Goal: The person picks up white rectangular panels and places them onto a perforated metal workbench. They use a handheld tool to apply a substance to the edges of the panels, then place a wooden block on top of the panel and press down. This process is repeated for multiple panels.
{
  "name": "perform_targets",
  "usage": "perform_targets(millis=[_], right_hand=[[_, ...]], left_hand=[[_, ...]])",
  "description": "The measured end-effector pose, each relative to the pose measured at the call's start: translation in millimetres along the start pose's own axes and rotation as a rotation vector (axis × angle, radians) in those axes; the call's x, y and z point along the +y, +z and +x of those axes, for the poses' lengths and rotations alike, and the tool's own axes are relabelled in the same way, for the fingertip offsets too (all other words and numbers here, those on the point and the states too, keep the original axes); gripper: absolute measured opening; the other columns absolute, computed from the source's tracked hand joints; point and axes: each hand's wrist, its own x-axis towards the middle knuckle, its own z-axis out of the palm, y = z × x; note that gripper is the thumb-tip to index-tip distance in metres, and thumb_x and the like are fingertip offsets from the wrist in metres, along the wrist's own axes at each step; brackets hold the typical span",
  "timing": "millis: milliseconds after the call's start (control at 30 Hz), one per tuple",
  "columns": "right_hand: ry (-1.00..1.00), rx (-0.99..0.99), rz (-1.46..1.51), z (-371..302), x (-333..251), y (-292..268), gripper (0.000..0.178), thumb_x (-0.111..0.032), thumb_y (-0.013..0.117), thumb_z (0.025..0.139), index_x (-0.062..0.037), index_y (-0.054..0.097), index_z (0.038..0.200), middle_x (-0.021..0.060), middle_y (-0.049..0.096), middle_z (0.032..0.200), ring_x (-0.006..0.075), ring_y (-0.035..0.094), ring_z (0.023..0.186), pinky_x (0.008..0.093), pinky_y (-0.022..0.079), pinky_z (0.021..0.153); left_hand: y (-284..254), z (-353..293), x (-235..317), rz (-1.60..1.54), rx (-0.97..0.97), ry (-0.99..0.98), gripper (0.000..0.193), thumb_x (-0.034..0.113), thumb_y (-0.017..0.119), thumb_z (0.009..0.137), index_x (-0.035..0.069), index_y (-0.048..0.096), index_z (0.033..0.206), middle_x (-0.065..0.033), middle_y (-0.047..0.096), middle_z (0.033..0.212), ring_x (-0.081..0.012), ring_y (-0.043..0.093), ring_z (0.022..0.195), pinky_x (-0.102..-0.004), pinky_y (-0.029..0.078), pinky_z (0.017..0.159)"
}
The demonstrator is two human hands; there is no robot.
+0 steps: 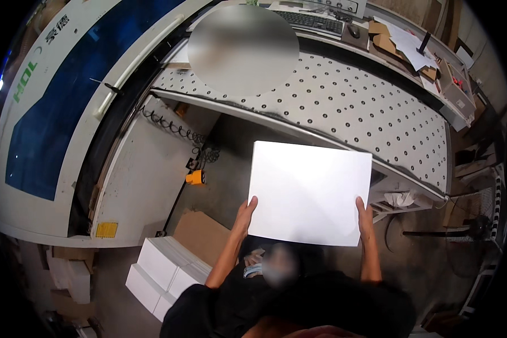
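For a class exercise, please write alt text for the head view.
A person's left hand and right hand hold a white rectangular sheet or stack by opposite sides. Ahead is a dark-dotted pale table; a blue-and-white machine housing is at left, white bundles at lower left.

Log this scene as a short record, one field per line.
Held: white rectangular piece, single sheet or stack unclear
Left grip: on its left edge, thumb on top
Right grip: on its right edge, thumb on top
Ahead: dotted machine table
Beyond table: black keyboard, mouse
Lower left: white stacks beside brown cardboard
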Motion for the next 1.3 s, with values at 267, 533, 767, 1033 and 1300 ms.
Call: perform_targets(millis=[267,533,767,1033,1300], right_hand=[[0.095,0.265,0.164,-17,-8,-9,0.076,-0.053,0.06,0.1,0.0091,0.048,0.143,0.0176,0.06,0.136,0.0272,0.059,0.122,0.0381,0.045,0.106],[0.16,0.34,0.241,45,-34,79,0.076,-0.053,0.06,0.1,0.0104,0.049,0.141,0.019,0.058,0.138,0.0273,0.057,0.124,0.0377,0.043,0.107],[0.23,0.45,-0.383,146,-87,201,0.069,-0.053,0.056,0.102,0.0099,0.056,0.129,0.0268,0.062,0.127,0.0362,0.059,0.118,0.0444,0.046,0.101],[0.144,0.391,-0.635,192,-143,288,0.057,-0.048,0.06,0.099,0.0056,0.066,0.118,0.0287,0.065,0.114,0.0443,0.063,0.104,0.049,0.048,0.095],[0.084,0.372,-0.596,248,-148,304,0.046,-0.041,0.069,0.095,0.0037,0.069,0.106,0.0222,0.066,0.102,0.0372,0.065,0.095,0.0446,0.05,0.086]], left_hand=[[55,80,76,0.25,-0.318,-0.126,0.092,0.058,0.065,0.095,-0.016,0.041,0.144,-0.0289,0.057,0.135,-0.0335,0.056,0.129,-0.0423,0.046,0.108],[28,198,148,0.404,-0.303,-0.12,0.103,0.058,0.075,0.087,-0.017,0.033,0.145,-0.0347,0.055,0.135,-0.0385,0.061,0.122,-0.0433,0.054,0.097],[-54,288,260,0.521,-0.137,-0.044,0.087,0.065,0.076,0.084,-0.006,0.038,0.118,-0.0191,0.056,0.105,-0.0242,0.064,0.095,-0.0351,0.058,0.075],[-100,321,320,0.874,0.086,0.106,0.066,0.057,0.071,0.09,-0.003,0.058,0.113,-0.0175,0.063,0.104,-0.0303,0.061,0.101,-0.0407,0.05,0.086],[-93,329,343,1.021,0.21,0.379,0.047,0.042,0.062,0.099,-0.002,0.063,0.117,-0.0251,0.065,0.107,-0.0424,0.062,0.101,-0.0484,0.048,0.087]])
